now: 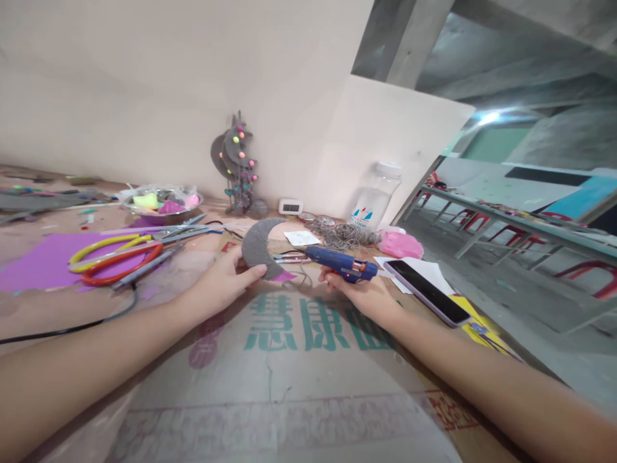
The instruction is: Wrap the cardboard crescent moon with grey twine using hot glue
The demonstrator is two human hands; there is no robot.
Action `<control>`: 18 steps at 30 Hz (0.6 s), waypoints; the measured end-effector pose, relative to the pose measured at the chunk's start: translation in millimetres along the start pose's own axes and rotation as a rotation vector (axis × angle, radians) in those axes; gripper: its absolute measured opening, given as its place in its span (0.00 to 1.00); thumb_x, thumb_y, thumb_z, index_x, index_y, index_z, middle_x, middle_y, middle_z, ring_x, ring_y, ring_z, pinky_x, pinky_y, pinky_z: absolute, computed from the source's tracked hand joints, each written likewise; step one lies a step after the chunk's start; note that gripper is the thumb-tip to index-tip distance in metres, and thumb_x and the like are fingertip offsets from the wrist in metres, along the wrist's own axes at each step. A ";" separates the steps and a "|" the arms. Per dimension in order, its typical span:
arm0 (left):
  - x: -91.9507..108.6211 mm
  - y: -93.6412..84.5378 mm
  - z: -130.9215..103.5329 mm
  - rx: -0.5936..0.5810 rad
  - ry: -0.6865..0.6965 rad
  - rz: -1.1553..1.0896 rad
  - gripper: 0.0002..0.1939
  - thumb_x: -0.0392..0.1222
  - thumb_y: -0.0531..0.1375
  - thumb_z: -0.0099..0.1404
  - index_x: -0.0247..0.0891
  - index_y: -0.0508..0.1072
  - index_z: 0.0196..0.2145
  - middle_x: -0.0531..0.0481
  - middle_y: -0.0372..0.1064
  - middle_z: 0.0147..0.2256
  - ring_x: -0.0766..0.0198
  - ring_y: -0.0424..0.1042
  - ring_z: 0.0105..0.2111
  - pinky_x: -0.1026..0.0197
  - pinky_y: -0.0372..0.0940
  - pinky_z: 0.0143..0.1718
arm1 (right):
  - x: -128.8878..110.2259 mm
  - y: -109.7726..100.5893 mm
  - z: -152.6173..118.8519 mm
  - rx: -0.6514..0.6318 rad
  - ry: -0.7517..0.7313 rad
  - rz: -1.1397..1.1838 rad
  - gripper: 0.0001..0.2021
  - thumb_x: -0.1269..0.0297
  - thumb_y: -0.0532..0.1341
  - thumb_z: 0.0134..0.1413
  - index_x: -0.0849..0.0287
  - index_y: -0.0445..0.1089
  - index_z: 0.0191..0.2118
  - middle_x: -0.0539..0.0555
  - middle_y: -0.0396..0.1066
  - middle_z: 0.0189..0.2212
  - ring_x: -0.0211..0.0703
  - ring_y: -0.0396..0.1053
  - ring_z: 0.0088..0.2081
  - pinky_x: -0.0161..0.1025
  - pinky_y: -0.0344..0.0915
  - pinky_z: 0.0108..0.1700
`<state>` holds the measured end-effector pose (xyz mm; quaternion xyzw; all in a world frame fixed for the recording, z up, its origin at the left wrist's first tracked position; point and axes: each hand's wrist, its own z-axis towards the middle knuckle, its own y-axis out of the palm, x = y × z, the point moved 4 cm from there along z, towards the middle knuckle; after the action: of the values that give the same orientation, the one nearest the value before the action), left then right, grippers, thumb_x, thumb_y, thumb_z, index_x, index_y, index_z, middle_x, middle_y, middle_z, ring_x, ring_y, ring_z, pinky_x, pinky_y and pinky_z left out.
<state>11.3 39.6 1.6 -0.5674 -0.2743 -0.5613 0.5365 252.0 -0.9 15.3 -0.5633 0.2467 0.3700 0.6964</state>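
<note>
Between the thumb and fingers of my left hand (236, 275) is a grey crescent moon (256, 247), wrapped in yarn over most of its curve. Its lower tip shows bare purple, and a loose strand of yarn (304, 276) trails from there. My right hand (354, 289) is closed around a blue glue gun (342, 263), whose nozzle points left toward the crescent without touching it. Both hands are just above a printed cardboard sheet (289, 379). Behind the glue gun lies a tangle of grey yarn (342, 235).
To the left are yellow- and orange-handled scissors (116, 257) on purple sheet (29, 263), and a metal bowl (164, 215). A decorated moon piece (236, 161), a timer (290, 206) and a bottle (376, 196) stand along the wall. A phone (427, 290) lies right.
</note>
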 end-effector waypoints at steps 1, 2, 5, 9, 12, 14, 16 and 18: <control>0.5 0.0 -0.2 0.005 -0.013 0.005 0.11 0.45 0.59 0.58 0.36 0.67 0.36 0.54 0.68 0.28 0.65 0.67 0.27 0.65 0.59 0.26 | 1.3 1.7 -2.3 0.002 0.013 -0.031 0.13 0.52 0.59 0.51 0.57 0.71 0.33 0.52 0.74 0.29 0.42 0.72 0.30 0.40 0.69 0.39; 1.1 0.0 -0.4 0.007 -0.024 0.009 0.10 0.44 0.58 0.59 0.36 0.67 0.36 0.54 0.68 0.26 0.65 0.67 0.26 0.65 0.59 0.26 | 2.2 2.7 -3.6 0.006 0.013 -0.057 0.13 0.52 0.59 0.50 0.57 0.71 0.32 0.51 0.74 0.28 0.42 0.72 0.30 0.40 0.69 0.38; 3.7 0.1 -0.9 0.002 -0.016 0.023 0.08 0.43 0.58 0.59 0.36 0.67 0.34 0.55 0.66 0.25 0.66 0.66 0.26 0.65 0.59 0.26 | 0.6 4.4 -5.6 -0.019 -0.057 -0.098 0.12 0.52 0.59 0.51 0.56 0.70 0.30 0.51 0.73 0.29 0.42 0.71 0.32 0.40 0.69 0.38; 4.5 -1.0 -1.1 0.013 -0.011 0.060 0.07 0.42 0.58 0.59 0.36 0.68 0.33 0.54 0.67 0.27 0.67 0.65 0.26 0.66 0.60 0.27 | -4.3 8.3 -9.0 -0.109 -0.118 -0.041 0.13 0.51 0.57 0.53 0.55 0.71 0.35 0.52 0.74 0.34 0.44 0.72 0.38 0.41 0.68 0.43; 4.3 -1.4 -1.0 0.020 -0.019 0.045 0.07 0.42 0.58 0.59 0.35 0.69 0.34 0.54 0.68 0.27 0.67 0.65 0.26 0.66 0.59 0.27 | -8.2 10.9 -10.7 -0.154 -0.160 -0.014 0.14 0.53 0.56 0.55 0.56 0.70 0.39 0.54 0.73 0.38 0.45 0.71 0.40 0.41 0.68 0.44; 4.5 -1.6 -1.2 0.022 -0.020 0.027 0.08 0.42 0.58 0.59 0.36 0.69 0.34 0.54 0.68 0.27 0.67 0.65 0.26 0.66 0.59 0.26 | -9.6 10.8 -10.9 -0.150 -0.171 -0.045 0.13 0.53 0.55 0.56 0.57 0.69 0.37 0.55 0.73 0.35 0.44 0.71 0.38 0.41 0.68 0.41; 4.3 -2.0 -1.5 0.026 -0.034 0.027 0.08 0.43 0.58 0.59 0.36 0.69 0.34 0.54 0.68 0.26 0.67 0.64 0.25 0.66 0.59 0.26 | -10.5 9.0 -10.9 -0.110 -0.172 -0.080 0.12 0.53 0.55 0.56 0.57 0.67 0.33 0.54 0.71 0.30 0.43 0.70 0.34 0.40 0.68 0.38; 4.4 -2.7 -2.0 0.037 -0.049 0.035 0.08 0.43 0.58 0.59 0.36 0.69 0.33 0.54 0.67 0.25 0.68 0.63 0.24 0.66 0.58 0.24 | -11.1 7.3 -10.9 -0.068 -0.167 -0.103 0.12 0.53 0.57 0.54 0.57 0.65 0.31 0.52 0.69 0.28 0.42 0.69 0.32 0.39 0.67 0.35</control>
<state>9.1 37.2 6.1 -0.5757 -0.2876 -0.5326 0.5498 240.2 -13.4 16.7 -0.5658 0.1459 0.3877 0.7129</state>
